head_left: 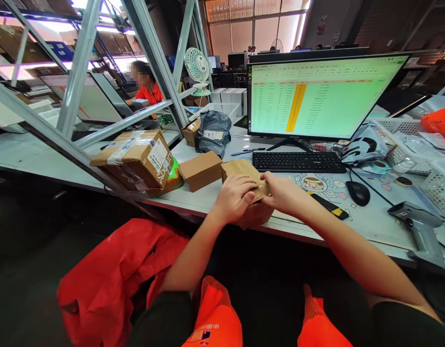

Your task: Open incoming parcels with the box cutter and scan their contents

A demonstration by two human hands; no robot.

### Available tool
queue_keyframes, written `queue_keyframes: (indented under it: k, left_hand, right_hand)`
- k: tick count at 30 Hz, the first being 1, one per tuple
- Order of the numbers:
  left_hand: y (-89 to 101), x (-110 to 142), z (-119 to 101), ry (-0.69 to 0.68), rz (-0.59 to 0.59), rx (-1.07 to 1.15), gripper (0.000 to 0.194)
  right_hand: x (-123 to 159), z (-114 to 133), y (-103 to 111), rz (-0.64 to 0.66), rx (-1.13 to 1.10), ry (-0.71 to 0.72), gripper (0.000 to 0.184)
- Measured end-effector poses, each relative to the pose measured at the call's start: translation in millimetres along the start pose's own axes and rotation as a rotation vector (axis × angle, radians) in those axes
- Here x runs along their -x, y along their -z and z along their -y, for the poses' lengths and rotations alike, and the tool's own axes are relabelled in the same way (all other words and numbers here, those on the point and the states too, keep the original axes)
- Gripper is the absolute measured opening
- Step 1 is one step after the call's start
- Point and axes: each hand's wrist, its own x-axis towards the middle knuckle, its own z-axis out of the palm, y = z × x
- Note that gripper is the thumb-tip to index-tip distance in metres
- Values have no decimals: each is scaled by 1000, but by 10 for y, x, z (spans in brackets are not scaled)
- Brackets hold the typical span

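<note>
A brown cardboard box [256,217] sits at the front edge of the desk, with its top flap [242,168] showing behind my hands. Curled over the top, my left hand [235,196] has its fingers close together and its thumb towards the front. My right hand [279,192] grips the right side of the top, fingers and thumb bent round the edge. The inside of the box is hidden. Just left of it lies a plain closed carton [201,171], and beyond that stands a taped, labelled parcel [135,159] near a green and orange tape roll [174,177].
Behind the box are a keyboard [298,162], a monitor [321,96] and a grey plastic parcel [213,131]. To the right lie a black-and-yellow cutter [329,206], a mouse [357,193] and a barcode scanner [419,226]. A metal frame [150,53] rises at left; another person [150,84] is beyond it.
</note>
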Motion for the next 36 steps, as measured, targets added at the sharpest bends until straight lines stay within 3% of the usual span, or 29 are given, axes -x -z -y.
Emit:
queue_keyframes:
  k: [3, 6, 9, 13, 15, 17, 21, 24, 26, 28, 32, 36]
  left_hand:
    - [110, -180, 85, -18, 156, -63, 38]
    - [63, -224, 103, -30, 133, -110, 32]
    - [11, -183, 101, -69, -33, -133, 28]
    - [-22, -73, 81, -191, -378, -154, 38]
    - [5, -6, 29, -151, -440, -167, 42]
    - [101, 47, -52, -38, -350, -171, 39]
    - [426, 47, -211, 186, 127, -177, 22]
    - [545, 23, -240, 228, 330, -285, 36]
    - [524, 79, -204, 198, 368, -299, 39]
    - [465, 206, -130, 163, 370, -238, 42]
    - [387, 477, 47, 155, 266, -67, 47]
    - [428, 456, 101, 207, 230, -14, 37]
  right_hand:
    - [-38, 7, 108, 152, 192, 81, 41]
    - [-37, 20, 111, 211, 265, 156, 42]
    - [-66, -10, 141, 237, 237, 125, 41]
    - [-190, -110, 287, 314, 100, -92, 53]
    - [-262, -116, 359, 350, 92, -170, 62]
    - [-323, -57, 403, 413, 157, -195, 59]
    - [-393, 139, 402, 499, 255, -88, 40]
    - [-403, 138, 384, 470, 266, -60, 43]
    - [-388, 26, 397, 436, 189, -82, 45]
    - [-353, -147, 426, 441, -36, -122, 47]
    - [-253, -547, 406, 594, -562, -109, 45]
    - [-190, -884, 230, 612, -753, -163, 55]
